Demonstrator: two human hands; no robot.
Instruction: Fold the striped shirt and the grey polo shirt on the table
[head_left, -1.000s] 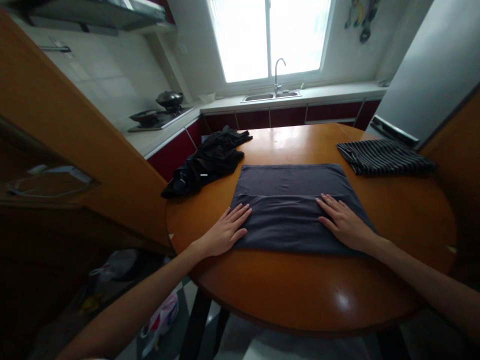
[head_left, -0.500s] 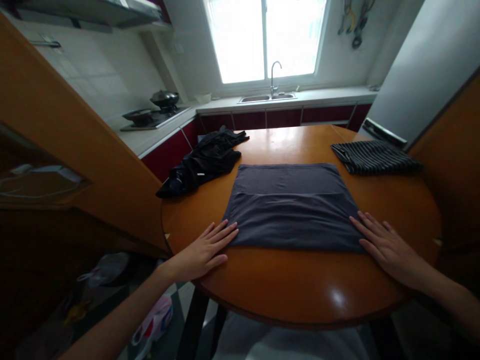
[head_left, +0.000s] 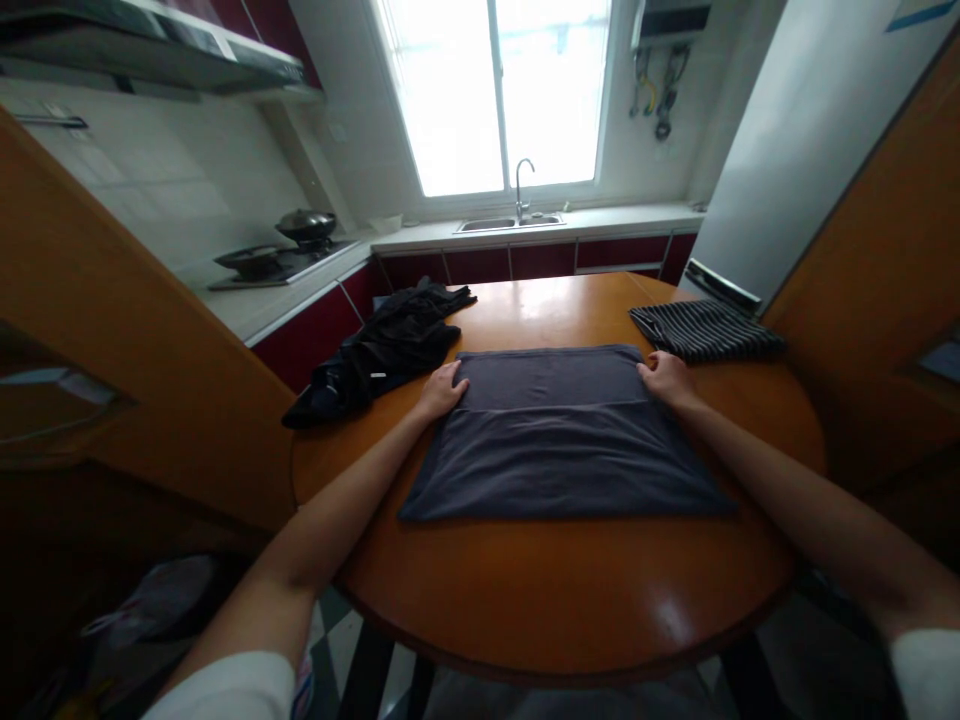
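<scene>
A dark grey folded garment lies flat on the round wooden table, with a fold line running across its upper part. At its far left corner is my left hand, its thumb and curled fingers closed on the cloth edge. Opposite, my right hand pinches the far right corner, fingertips bent in. The garment still rests on the tabletop, and both forearms reach along its sides.
Crumpled black clothing lies at the table's left edge. A folded striped cloth sits at the right, just beyond my right hand. Behind the table are a counter with a sink, a stove and a fridge.
Both hands have moved forward from the garment's near sides to its far corners, going from flat and spread to closed on the cloth. The head view has tilted up slightly.
</scene>
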